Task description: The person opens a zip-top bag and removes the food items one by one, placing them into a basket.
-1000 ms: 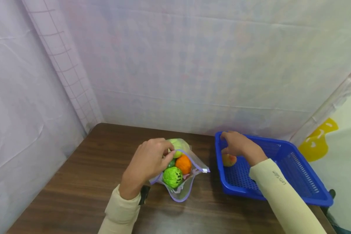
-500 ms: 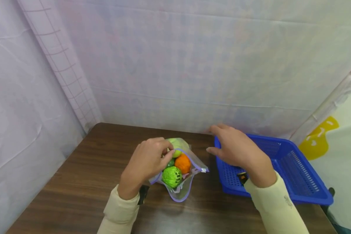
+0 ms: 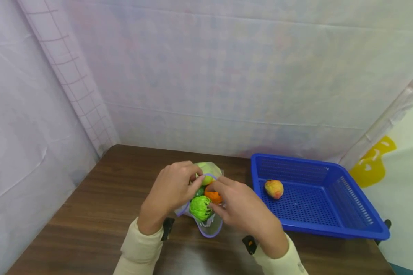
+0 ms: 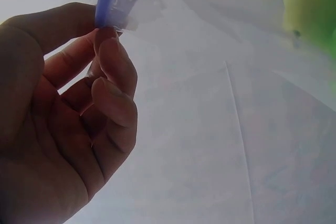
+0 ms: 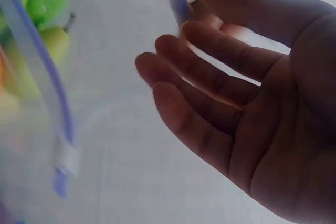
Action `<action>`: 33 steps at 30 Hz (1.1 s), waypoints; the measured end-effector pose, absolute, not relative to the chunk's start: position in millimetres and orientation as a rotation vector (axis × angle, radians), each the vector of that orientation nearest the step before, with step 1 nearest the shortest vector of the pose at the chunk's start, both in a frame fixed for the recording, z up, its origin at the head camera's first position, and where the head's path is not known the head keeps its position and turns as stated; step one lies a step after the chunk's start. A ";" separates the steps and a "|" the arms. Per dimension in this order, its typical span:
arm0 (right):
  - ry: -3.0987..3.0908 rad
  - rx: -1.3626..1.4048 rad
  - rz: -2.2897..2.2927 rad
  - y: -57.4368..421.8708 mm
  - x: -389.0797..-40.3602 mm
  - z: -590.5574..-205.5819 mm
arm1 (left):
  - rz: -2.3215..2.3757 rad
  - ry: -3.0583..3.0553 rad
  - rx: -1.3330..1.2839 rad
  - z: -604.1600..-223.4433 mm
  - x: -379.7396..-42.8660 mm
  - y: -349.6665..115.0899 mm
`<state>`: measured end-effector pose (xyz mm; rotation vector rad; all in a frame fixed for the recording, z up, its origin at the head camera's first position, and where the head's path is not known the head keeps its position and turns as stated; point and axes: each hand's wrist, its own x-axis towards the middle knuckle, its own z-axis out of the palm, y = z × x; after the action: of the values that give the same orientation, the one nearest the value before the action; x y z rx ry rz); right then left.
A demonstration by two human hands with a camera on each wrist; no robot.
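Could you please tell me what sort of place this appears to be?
Probably a makeshift indoor work booth: pale fabric-like sheeting hangs behind and to the left of a dark wood-look table, which bears a blue plastic basket. I cannot tell what larger room it stands in.

Pale cloth backdrop (image 3: 206, 76), white side sheet (image 3: 13, 114), brown table (image 3: 99, 202)

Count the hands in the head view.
2: the left hand pinches the clear zip bag by its edge; the right hand, fingers open, is at the bag's mouth. No others show.
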<state>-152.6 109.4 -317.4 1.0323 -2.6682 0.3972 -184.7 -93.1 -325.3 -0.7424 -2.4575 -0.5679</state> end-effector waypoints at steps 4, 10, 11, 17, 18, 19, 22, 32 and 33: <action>-2.704 1.021 0.367 99.0 -154.6 -333.0 | -0.557 -2.437 -0.747 -325.3 -185.1 -93.0; -2.737 1.018 0.293 82.8 -157.7 -353.2 | -0.559 -2.437 -0.750 -325.2 -184.2 -92.0; -2.748 1.012 0.277 80.1 -158.3 -355.9 | -0.561 -2.439 -0.748 -325.2 -184.1 -91.8; -2.792 0.973 0.230 70.2 -160.7 -369.5 | -0.558 -2.445 -0.746 -325.9 -183.5 -91.7; -2.792 0.967 0.222 69.4 -161.1 -371.4 | -0.559 -2.446 -0.747 -326.2 -183.5 -91.5; -2.793 0.961 0.212 68.7 -161.5 -372.9 | -0.559 -2.446 -0.746 -326.3 -183.6 -91.5; -2.813 0.930 0.172 67.1 -163.1 -378.2 | -0.563 -2.447 -0.747 -326.5 -183.9 -91.1; -2.926 0.783 0.082 61.1 -166.9 -391.6 | -0.571 -2.452 -0.755 -327.0 -182.8 -89.8; -2.936 0.770 0.072 60.2 -167.7 -393.0 | -0.574 -2.454 -0.757 -327.0 -182.8 -89.5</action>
<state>-167.7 60.2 -393.0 0.7696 -2.9356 0.0722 -182.8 -89.5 -327.0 -0.7569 -2.4543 -0.5743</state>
